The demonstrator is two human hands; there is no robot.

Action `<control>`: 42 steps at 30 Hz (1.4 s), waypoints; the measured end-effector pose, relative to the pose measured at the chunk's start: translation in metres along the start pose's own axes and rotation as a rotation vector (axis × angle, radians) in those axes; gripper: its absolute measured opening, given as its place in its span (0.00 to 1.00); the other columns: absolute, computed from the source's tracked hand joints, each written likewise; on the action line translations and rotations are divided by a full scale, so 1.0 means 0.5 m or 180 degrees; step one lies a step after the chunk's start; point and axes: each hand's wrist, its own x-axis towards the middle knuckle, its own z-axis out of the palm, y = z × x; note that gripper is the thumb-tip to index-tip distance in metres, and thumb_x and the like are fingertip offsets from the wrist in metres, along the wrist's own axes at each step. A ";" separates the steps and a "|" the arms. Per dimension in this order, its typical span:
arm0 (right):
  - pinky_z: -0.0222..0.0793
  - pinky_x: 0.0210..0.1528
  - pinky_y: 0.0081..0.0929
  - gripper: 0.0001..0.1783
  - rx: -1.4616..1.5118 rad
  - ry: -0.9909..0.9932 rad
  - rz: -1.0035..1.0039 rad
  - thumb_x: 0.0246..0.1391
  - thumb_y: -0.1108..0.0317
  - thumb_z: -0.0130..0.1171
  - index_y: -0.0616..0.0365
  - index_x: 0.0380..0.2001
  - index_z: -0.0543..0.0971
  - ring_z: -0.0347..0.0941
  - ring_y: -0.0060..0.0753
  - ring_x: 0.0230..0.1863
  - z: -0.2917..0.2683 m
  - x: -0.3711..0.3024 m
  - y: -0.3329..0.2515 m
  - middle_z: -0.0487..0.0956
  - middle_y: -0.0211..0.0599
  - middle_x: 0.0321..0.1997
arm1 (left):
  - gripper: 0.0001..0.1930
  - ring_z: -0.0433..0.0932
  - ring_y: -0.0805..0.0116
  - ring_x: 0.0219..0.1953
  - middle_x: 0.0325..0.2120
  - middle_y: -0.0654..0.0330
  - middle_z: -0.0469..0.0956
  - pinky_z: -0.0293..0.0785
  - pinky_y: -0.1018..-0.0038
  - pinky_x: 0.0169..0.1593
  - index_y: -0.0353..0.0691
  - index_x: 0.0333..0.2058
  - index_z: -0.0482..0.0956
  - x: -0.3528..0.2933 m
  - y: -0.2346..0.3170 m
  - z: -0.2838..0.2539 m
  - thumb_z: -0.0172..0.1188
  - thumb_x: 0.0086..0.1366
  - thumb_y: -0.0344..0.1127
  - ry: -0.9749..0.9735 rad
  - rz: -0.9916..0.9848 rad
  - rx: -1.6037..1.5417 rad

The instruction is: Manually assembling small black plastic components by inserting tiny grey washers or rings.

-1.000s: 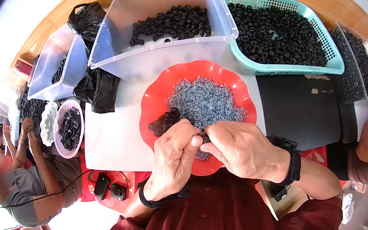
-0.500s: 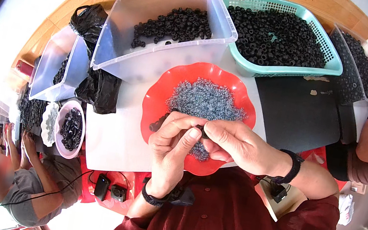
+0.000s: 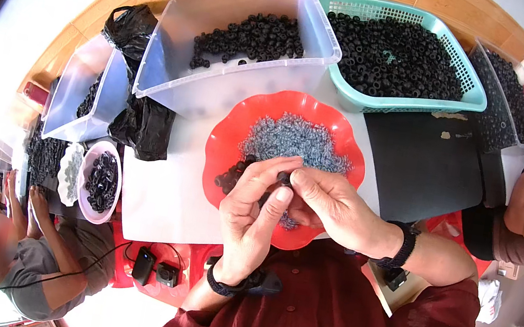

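Observation:
Above a red scalloped plate [image 3: 228, 116], my left hand [image 3: 251, 220] and my right hand [image 3: 350, 216] meet fingertip to fingertip. Between them is a small round black part [image 3: 284, 178], pinched by the left thumb and fingers. The right thumb and forefinger press on the same part from the other side; whether they hold a second small piece is hidden. A heap of small grey-blue coil-like pieces [image 3: 297, 142] lies in the plate. Several black parts [image 3: 232, 176] sit at the plate's left, partly behind my left hand.
Behind the plate stand a clear plastic bin [image 3: 219, 87] and a teal basket [image 3: 410, 104], both with black ring-shaped parts. A black mat [image 3: 421, 162] lies to the right. Two co-workers sit at the sides. A pink bowl [image 3: 84, 192] of black parts stands at left.
My hands have shifted slightly right and the fingers have parted a little, so the black part shows more plainly. The view has moved slightly.

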 end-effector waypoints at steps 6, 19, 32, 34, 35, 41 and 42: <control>0.57 0.23 0.19 0.30 -0.0683 -0.0171 0.0123 0.67 0.47 0.36 0.61 0.28 0.76 0.61 0.16 0.21 -0.014 0.017 0.000 0.67 0.23 0.17 | 0.14 0.74 0.68 0.42 0.41 0.56 0.75 0.70 0.74 0.47 0.34 0.47 0.76 0.007 -0.005 -0.009 0.55 0.63 0.24 0.0095 0.0040 0.0606; 0.56 0.21 0.18 0.26 -0.0683 -0.0918 0.0597 0.66 0.47 0.40 0.58 0.27 0.72 0.57 0.17 0.18 -0.058 0.023 -0.022 0.64 0.22 0.17 | 0.17 0.76 0.62 0.33 0.30 0.58 0.78 0.72 0.71 0.39 0.36 0.37 0.81 0.004 0.009 -0.023 0.66 0.45 0.20 0.0067 0.1223 0.2558; 0.39 0.13 0.16 0.17 0.1733 -0.0515 0.1851 0.58 0.54 0.43 0.47 0.18 0.62 0.43 0.13 0.11 -0.023 0.009 -0.007 0.53 0.16 0.13 | 0.11 0.74 0.72 0.32 0.31 0.59 0.77 0.70 0.78 0.36 0.34 0.31 0.81 0.006 -0.012 -0.035 0.70 0.47 0.26 0.0269 0.0117 0.1265; 0.37 0.15 0.16 0.18 0.1728 -0.0469 0.1898 0.59 0.54 0.39 0.48 0.17 0.59 0.42 0.13 0.13 -0.015 0.007 -0.010 0.52 0.17 0.13 | 0.11 0.74 0.71 0.32 0.30 0.59 0.77 0.71 0.78 0.36 0.34 0.31 0.81 0.003 -0.013 -0.035 0.70 0.47 0.26 0.0297 0.0126 0.1153; 0.37 0.14 0.16 0.18 0.1862 -0.0513 0.1885 0.58 0.54 0.41 0.47 0.17 0.60 0.42 0.13 0.12 -0.014 0.007 -0.006 0.52 0.17 0.13 | 0.11 0.75 0.71 0.32 0.30 0.59 0.77 0.71 0.78 0.36 0.34 0.31 0.81 0.001 -0.013 -0.034 0.70 0.47 0.26 0.0326 0.0135 0.1043; 0.40 0.12 0.17 0.18 0.1344 -0.0500 0.1487 0.58 0.55 0.42 0.49 0.17 0.62 0.45 0.13 0.12 -0.013 0.004 -0.018 0.54 0.17 0.13 | 0.11 0.76 0.68 0.33 0.30 0.58 0.80 0.72 0.76 0.36 0.34 0.31 0.81 0.009 0.002 -0.049 0.68 0.46 0.22 -0.0039 0.0898 0.1605; 0.41 0.12 0.17 0.18 0.1021 -0.0433 0.1322 0.59 0.56 0.41 0.50 0.17 0.63 0.46 0.13 0.12 -0.013 0.004 -0.021 0.55 0.18 0.13 | 0.11 0.76 0.68 0.33 0.30 0.58 0.80 0.72 0.76 0.36 0.34 0.31 0.81 0.009 -0.001 -0.051 0.68 0.46 0.22 -0.0038 0.0887 0.1601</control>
